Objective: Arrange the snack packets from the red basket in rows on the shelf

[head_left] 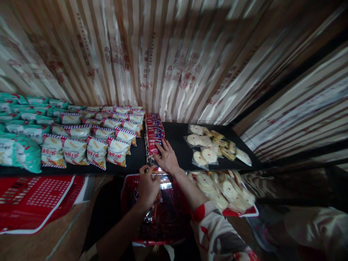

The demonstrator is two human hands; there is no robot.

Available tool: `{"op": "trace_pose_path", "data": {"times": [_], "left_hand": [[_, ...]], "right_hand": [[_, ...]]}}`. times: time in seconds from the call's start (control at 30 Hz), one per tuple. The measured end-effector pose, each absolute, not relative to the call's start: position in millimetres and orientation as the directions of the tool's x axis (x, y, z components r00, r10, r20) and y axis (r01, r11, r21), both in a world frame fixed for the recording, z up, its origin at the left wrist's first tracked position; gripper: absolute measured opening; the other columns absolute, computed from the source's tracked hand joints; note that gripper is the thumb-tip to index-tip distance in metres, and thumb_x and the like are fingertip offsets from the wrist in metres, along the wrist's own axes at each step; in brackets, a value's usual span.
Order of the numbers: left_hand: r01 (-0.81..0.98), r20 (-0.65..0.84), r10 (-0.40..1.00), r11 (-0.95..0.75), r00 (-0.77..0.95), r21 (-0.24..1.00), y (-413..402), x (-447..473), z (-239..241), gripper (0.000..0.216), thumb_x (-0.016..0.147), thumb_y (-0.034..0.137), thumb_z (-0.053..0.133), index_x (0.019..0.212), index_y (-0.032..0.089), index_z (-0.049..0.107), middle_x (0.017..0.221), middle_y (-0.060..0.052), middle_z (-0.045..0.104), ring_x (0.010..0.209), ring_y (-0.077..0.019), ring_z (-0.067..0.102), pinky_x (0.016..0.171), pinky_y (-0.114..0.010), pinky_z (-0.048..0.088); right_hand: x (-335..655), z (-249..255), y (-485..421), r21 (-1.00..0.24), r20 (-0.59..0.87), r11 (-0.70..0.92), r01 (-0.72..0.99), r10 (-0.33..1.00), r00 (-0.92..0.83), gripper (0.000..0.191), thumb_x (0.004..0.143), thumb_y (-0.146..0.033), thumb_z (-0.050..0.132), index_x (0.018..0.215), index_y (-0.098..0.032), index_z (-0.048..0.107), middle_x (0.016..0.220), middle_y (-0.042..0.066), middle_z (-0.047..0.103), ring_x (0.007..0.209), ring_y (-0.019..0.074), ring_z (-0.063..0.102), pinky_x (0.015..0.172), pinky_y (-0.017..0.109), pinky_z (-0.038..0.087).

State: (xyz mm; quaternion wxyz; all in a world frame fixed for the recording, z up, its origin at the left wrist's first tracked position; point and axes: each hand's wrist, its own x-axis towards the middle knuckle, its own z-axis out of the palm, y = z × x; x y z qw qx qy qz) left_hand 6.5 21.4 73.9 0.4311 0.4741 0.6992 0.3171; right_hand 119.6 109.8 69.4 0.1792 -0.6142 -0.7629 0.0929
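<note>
My right hand (167, 157) lies flat with fingers spread on the nearest pack of a row of red snack packs (153, 131) on the black shelf (178, 136). My left hand (147, 186) is just below the shelf edge, fingers curled on a clear-topped red packet (164, 181) that sticks up from a red bag of packets (165, 214) held low in front of me.
Rows of white, red-striped snack bags (96, 150) fill the shelf's left, with green bags (19, 152) further left. Clear packs of round biscuits (202, 145) lie on the right. A tray of more biscuits (228, 190) sits below. A red basket (35, 197) is lower left. Striped curtain behind.
</note>
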Motion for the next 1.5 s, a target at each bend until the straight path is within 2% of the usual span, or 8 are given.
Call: {"op": "trace_pose_path", "data": {"times": [0.5,0.77,0.93,1.03,1.13,1.23,1.33,1.5], "left_hand": [[0.465,-0.268,0.952,0.307,-0.151,0.83,15,1,83,0.049,0.077,0.013,0.049,0.125,0.022,0.057,0.134,-0.009,0.042,0.085,-0.0122,0.062,0.082,-0.024,0.048],[0.509,-0.251,0.955,0.296,-0.156,0.808,10,-5,84,0.048,0.08,0.019,0.049,0.127,0.025,0.054,0.135,-0.011,0.044,0.099,-0.021,0.061,0.086,-0.032,0.047],[0.468,-0.202,0.937,0.321,-0.286,0.823,-2,-16,81,0.034,0.079,0.018,0.049,0.11,0.021,0.063,0.117,-0.008,0.056,0.089,-0.0178,0.062,0.082,-0.03,0.047],[0.436,-0.161,0.929,0.302,-0.332,0.848,-20,-28,58,0.026,0.078,0.013,0.046,0.096,0.019,0.064,0.102,-0.005,0.062,0.087,-0.0154,0.061,0.082,-0.028,0.046],[0.453,-0.255,0.943,0.326,-0.211,0.83,-44,-35,22,0.021,0.08,0.014,0.046,0.091,0.019,0.064,0.097,-0.004,0.066,0.091,-0.0151,0.061,0.085,-0.027,0.045],[0.523,-0.494,0.865,0.46,-0.083,0.717,-61,-34,-14,0.018,0.076,0.013,0.053,0.086,0.019,0.066,0.097,-0.003,0.068,0.093,-0.016,0.061,0.084,-0.025,0.044],[0.54,-0.606,0.794,0.532,-0.05,0.652,-66,-28,-43,0.013,0.07,0.008,0.056,0.068,0.017,0.065,0.079,-0.003,0.07,0.081,-0.0167,0.063,0.073,-0.023,0.044],[0.495,-0.707,0.703,0.64,-0.069,0.588,-67,-20,-74,0.019,0.069,0.005,0.054,0.055,0.016,0.061,0.063,-0.001,0.065,0.07,-0.0147,0.061,0.062,-0.02,0.041]], "right_hand": [[123,63,108,-0.334,0.213,0.248,0.909,0.96,-0.183,0.056,0.088,-0.049,0.046,0.139,-0.027,0.04,0.153,0.007,0.024,0.14,0.0321,0.013,0.106,0.05,0.027],[133,63,89,-0.491,0.364,0.262,0.831,0.928,-0.078,0.053,0.089,-0.048,0.041,0.131,-0.017,0.05,0.148,0.014,0.03,0.138,0.0295,0.022,0.107,0.049,0.029],[141,66,43,-0.748,0.433,0.179,0.639,0.862,0.264,0.045,0.09,-0.045,0.038,0.118,-0.014,0.054,0.118,0.015,0.058,0.113,0.0218,0.051,0.098,0.041,0.039],[147,48,0,-0.861,0.34,0.065,0.505,0.811,0.476,0.04,0.09,-0.045,0.038,0.108,-0.014,0.056,0.099,0.01,0.063,0.094,0.0191,0.058,0.088,0.035,0.044],[152,15,-42,-0.869,0.155,-0.13,0.477,0.845,0.512,0.04,0.089,-0.046,0.035,0.099,-0.015,0.058,0.088,0.007,0.064,0.083,0.0184,0.059,0.079,0.032,0.046],[153,-18,-68,-0.726,-0.142,-0.319,0.609,0.937,0.32,0.034,0.089,-0.039,0.037,0.094,-0.017,0.063,0.088,0.007,0.068,0.08,0.0182,0.063,0.076,0.028,0.046],[145,-39,-76,-0.513,-0.457,-0.263,0.817,0.889,0.0,0.026,0.086,-0.023,0.043,0.092,-0.019,0.068,0.092,0.007,0.071,0.084,0.0166,0.066,0.073,0.022,0.045],[126,-60,-61,-0.405,-0.578,-0.135,0.904,0.804,-0.139,0.033,0.079,-0.01,0.046,0.101,-0.015,0.07,0.104,0.013,0.07,0.097,0.0196,0.065,0.082,0.024,0.044]]}}
